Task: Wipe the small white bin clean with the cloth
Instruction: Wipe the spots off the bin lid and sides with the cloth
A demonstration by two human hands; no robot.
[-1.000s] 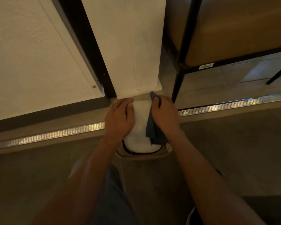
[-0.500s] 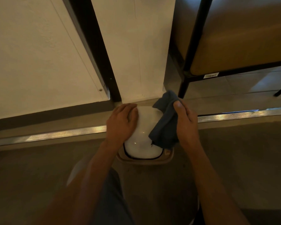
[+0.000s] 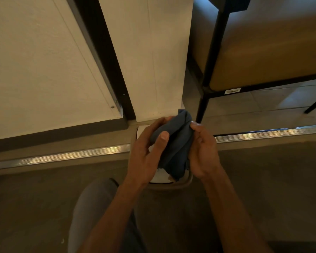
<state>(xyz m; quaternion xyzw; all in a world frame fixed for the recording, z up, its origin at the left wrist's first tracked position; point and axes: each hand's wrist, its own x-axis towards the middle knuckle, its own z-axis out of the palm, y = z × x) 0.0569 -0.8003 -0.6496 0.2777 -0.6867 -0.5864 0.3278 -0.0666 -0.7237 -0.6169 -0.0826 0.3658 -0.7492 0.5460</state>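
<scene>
Small white bin — mostly hidden under bunched blue cloth

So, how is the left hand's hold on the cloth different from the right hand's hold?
The left hand lies over the near left side of the blue cloth, with its thumb stretched out flat on top; the right hand has its fingers curled in against the cloth's right side. The left hand covers part of the white bin; the right hand is past the bin's right edge. Both hold the same bunched cloth above the bin.
</scene>
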